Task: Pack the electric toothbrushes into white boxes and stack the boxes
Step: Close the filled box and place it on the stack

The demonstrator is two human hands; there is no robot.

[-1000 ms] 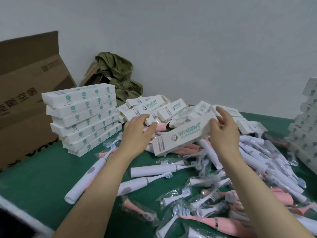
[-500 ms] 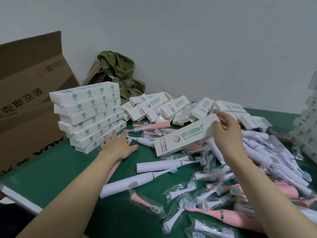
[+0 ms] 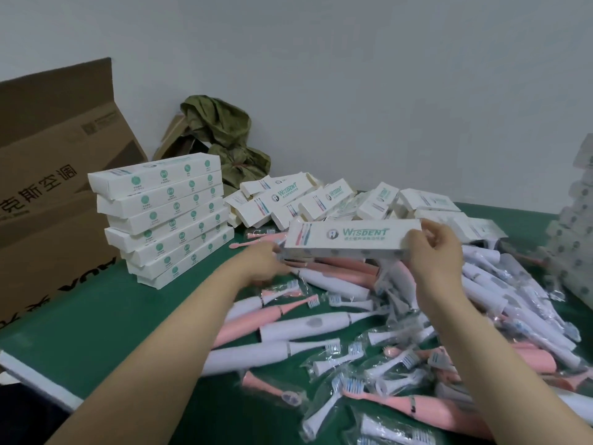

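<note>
At the far left a brown cardboard carton (image 3: 57, 187) stands open on the green table (image 3: 96, 316). Just beside it rises a tidy stack of boxes (image 3: 167, 216), each white with a row of round green marks along its side. Behind the stack, a crumpled olive cloth (image 3: 224, 139) sits against the wall. To the right of the stack is a loose heap of boxes (image 3: 305, 200), lying at all angles and printed with a green WISDENT logo.

The left hand (image 3: 263, 261) reaches to the left end of the held box (image 3: 349, 239). The hand is blurred, so I cannot tell whether its fingers grip that end or only touch it. The held box is long, narrow and white, and is held roughly level above the brushes. Its top face shows the green logo, a small tooth emblem and a drawing of pink and blue brushes. The right hand (image 3: 436, 248) pinches its right end.

Below and to the right, the toothbrushes (image 3: 308, 326) lie heaped, pink and white handles mixed with bagged brush heads (image 3: 324, 364). At the right edge stands another box pile (image 3: 577, 236), seemingly white but blurred.
</note>
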